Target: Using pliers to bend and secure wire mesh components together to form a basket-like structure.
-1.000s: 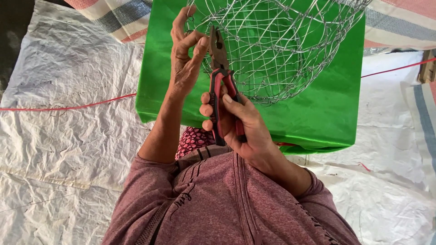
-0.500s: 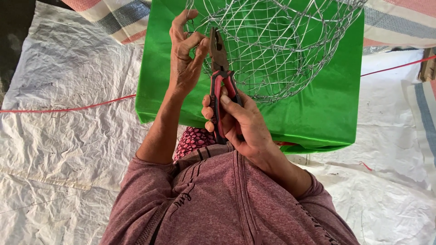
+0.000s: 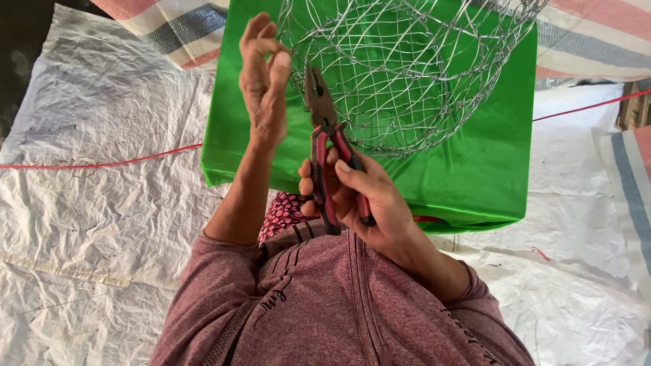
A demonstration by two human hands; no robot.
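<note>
The left hand (image 3: 263, 81) is raised, its forearm rising steeply from the bent elbow. The palm faces right, and the fingers (image 3: 256, 30) curl forward with their tips pinched near the thumb. The right hand (image 3: 363, 203) sits lower and closer to the chest, fingers wrapped in a firm grip, thumb laid along the top. The right wrist bends slightly, and both sleeves are pushed up past the forearms.

We see crinkled white woven sheeting (image 3: 102, 224) covering the floor in daylight, a thin red cord (image 3: 102, 163) across it, and striped cloth (image 3: 169, 27) beyond.
</note>
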